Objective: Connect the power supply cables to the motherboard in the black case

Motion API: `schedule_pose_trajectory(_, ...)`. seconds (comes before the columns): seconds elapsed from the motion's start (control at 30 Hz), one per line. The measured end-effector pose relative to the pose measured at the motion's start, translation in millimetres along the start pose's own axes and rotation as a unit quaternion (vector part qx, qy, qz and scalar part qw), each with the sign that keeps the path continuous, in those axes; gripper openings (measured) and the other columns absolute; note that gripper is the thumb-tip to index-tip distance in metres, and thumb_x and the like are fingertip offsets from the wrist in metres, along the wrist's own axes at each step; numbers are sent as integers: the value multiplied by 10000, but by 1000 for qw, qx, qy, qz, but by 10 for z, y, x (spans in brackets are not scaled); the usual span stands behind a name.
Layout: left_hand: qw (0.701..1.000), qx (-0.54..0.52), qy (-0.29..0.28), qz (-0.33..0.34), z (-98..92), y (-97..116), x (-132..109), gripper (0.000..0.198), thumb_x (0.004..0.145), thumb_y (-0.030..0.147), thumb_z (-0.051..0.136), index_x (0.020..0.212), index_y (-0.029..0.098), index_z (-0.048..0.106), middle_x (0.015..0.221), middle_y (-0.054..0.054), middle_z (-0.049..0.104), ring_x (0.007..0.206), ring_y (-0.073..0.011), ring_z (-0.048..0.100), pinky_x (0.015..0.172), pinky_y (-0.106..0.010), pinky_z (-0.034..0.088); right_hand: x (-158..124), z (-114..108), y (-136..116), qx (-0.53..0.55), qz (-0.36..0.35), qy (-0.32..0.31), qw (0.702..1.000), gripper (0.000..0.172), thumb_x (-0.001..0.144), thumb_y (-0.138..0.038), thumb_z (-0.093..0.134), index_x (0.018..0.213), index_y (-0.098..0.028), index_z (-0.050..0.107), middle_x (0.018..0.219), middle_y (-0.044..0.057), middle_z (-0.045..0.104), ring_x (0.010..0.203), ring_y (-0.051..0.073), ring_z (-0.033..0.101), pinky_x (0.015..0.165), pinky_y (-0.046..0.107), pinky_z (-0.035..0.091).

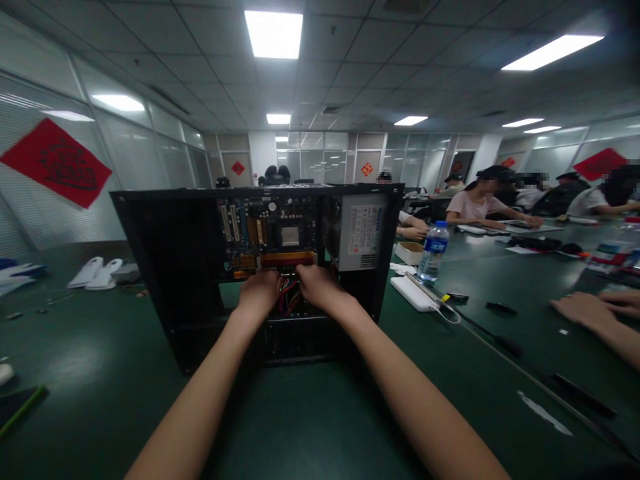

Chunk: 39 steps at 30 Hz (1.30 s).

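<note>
An open black computer case (pixel 175 325) stands on the table in front of me, its inside facing me. A motherboard (pixel 295 217) is mounted at its top middle, with a silver power supply (pixel 363 233) to the right of it. Both my hands reach inside, at the motherboard's lower edge by the orange and yellow slots. My left hand (pixel 260 291) has its fingers curled, and my right hand (pixel 319 287) is closed a little to the right of it. Red and dark cables (pixel 289 298) hang between them. What the fingertips grip is hidden.
Right of the case are a water bottle (pixel 434 252), a white power bank (pixel 414 294) with a cable, and a small box (pixel 409 253). Another person's hands (pixel 590 312) rest at the far right. White slippers-like objects (pixel 95 273) lie on the left.
</note>
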<state>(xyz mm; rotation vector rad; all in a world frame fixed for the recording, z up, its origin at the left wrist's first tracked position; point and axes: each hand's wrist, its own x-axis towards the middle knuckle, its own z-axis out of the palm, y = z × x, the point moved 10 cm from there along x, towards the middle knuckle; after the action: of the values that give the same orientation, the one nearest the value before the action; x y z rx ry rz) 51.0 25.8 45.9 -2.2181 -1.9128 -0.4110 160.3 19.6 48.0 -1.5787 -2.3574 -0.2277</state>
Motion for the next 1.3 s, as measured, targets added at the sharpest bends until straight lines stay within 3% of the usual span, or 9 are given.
schedule_pose_trajectory(0.17, 999, 25, -25, 4, -17, 60, -9, 394, 1003, 322, 388, 1113, 133, 716, 1087, -204, 725, 1014, -311, 702, 836, -373, 518, 43, 20, 58, -19, 26, 15, 999, 286, 904, -95, 448, 1066, -131, 681, 1035, 166, 733, 952, 301, 723, 762, 363, 556)
schedule_pose_trajectory(0.4, 999, 27, -16, 29, -20, 112, 30, 368, 991, 284, 412, 1027, 115, 737, 1026, -227, 730, 989, -357, 713, 796, -408, 534, 61, 51, 88, -29, 45, -6, 999, 309, 867, -60, 485, 1043, -131, 729, 993, 200, 735, 947, 294, 729, 780, 348, 559)
schedule_pose_trajectory(0.63, 998, 22, -47, 25, -6, 138, 21, 344, 973, 238, 427, 1027, 99, 737, 1043, -251, 719, 1027, -348, 704, 825, -400, 531, 63, 29, 91, -32, 55, -2, 998, 274, 858, -86, 532, 1030, -120, 743, 1025, 198, 734, 958, 291, 725, 778, 323, 548)
schedule_pose_trajectory(0.93, 998, 26, -43, 27, -4, 144, 45, 333, 936, 168, 432, 1029, 94, 743, 1015, -246, 731, 1028, -360, 705, 821, -417, 542, 77, 10, 103, -21, 61, -4, 998, 327, 844, -73, 512, 1072, -130, 740, 1072, 191, 731, 1015, 290, 713, 802, 333, 538)
schedule_pose_trajectory(1.1, 999, 13, -32, 27, -6, 125, 58, 366, 965, 219, 404, 1011, 90, 744, 1029, -253, 726, 1006, -361, 710, 806, -421, 542, 86, -5, 122, -4, 88, -18, 996, 304, 849, -89, 520, 1036, -158, 749, 1046, 154, 745, 986, 276, 721, 760, 310, 529)
schedule_pose_trajectory(1.3, 1000, -22, -9, 7, -24, 51, -1, 337, 992, 324, 414, 1049, 134, 687, 1067, -187, 728, 1011, -311, 704, 813, -368, 517, 31, -85, 131, 8, 87, 12, 996, 279, 935, -165, 474, 1030, -173, 737, 1014, 134, 748, 943, 258, 721, 715, 288, 488)
